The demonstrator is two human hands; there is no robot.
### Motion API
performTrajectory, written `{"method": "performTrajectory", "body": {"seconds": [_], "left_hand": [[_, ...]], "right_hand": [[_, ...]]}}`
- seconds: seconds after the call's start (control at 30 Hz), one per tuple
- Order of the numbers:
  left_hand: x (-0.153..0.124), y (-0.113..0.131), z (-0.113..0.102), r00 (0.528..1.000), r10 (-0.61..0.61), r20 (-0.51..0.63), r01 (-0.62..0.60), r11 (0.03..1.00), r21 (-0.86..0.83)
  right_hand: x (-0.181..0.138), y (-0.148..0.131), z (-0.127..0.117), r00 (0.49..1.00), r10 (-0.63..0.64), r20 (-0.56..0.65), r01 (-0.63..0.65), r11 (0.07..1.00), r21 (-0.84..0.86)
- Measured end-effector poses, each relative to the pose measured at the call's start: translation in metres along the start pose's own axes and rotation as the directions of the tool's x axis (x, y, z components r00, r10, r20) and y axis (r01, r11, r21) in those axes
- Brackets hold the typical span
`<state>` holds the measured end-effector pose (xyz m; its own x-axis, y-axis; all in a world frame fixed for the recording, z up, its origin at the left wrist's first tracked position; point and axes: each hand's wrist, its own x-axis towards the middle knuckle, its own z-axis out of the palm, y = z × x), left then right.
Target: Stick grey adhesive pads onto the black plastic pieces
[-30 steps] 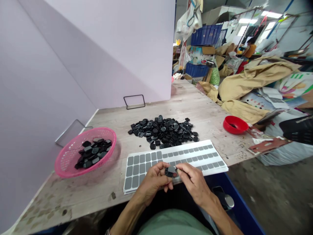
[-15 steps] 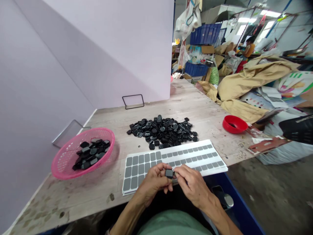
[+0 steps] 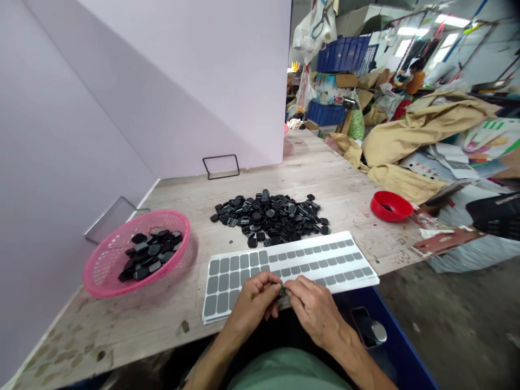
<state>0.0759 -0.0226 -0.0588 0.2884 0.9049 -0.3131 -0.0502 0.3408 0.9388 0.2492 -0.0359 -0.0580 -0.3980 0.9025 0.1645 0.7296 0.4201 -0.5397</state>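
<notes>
My left hand (image 3: pixel 254 301) and my right hand (image 3: pixel 312 306) meet at the near edge of the table, fingers pinched together around a small black plastic piece (image 3: pixel 281 291) that is mostly hidden between them. They hover over a white sheet of grey square stickers (image 3: pixel 309 260). Just behind the sheet lies a heap of several black plastic pieces (image 3: pixel 270 218). A pink basket (image 3: pixel 101 268) at the left holds more of the black pieces.
A red bowl (image 3: pixel 390 206) sits at the right on the wooden table (image 3: pixel 325 173). Lilac partition boards (image 3: pixel 162 81) wall off the left and back. A blue bin (image 3: pixel 382 346) is below the table edge. Brown sacks and crates clutter the far right, where another person sits.
The black piece, plainly visible between my fingertips before, is now turned and almost covered as both hands close tighter together. The view shifted slightly.
</notes>
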Motion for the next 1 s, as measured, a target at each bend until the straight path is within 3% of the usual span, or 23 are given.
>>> {"method": "performTrajectory", "body": {"seconds": [0.13, 0.2, 0.33, 0.5, 0.73, 1.0], "left_hand": [[-0.007, 0.010, -0.023, 0.969, 0.127, -0.210, -0.082, 0.974, 0.209], [-0.012, 0.013, -0.033, 0.954, 0.171, -0.245, -0.076, 0.932, 0.355], [-0.022, 0.008, -0.035, 0.966, 0.231, -0.117, -0.122, 0.805, 0.580], [-0.023, 0.002, -0.024, 0.960, 0.265, 0.091, -0.251, 0.670, 0.698], [-0.018, 0.005, -0.025, 0.959, 0.252, 0.133, -0.262, 0.597, 0.759], [-0.018, 0.009, -0.023, 0.962, 0.233, 0.142, -0.259, 0.618, 0.742]], "right_hand": [[0.004, 0.015, -0.007, 0.989, 0.124, -0.081, -0.131, 0.987, -0.088], [0.008, 0.020, -0.012, 0.983, 0.165, -0.084, -0.173, 0.979, -0.103], [0.023, 0.012, -0.012, 0.992, 0.125, -0.022, -0.127, 0.976, -0.175], [0.051, -0.006, 0.005, 0.997, 0.061, 0.039, -0.045, 0.942, -0.333], [0.064, -0.014, 0.015, 0.996, 0.047, 0.081, -0.018, 0.946, -0.325], [0.072, -0.009, 0.018, 0.995, 0.029, 0.094, -0.011, 0.983, -0.181]]}}
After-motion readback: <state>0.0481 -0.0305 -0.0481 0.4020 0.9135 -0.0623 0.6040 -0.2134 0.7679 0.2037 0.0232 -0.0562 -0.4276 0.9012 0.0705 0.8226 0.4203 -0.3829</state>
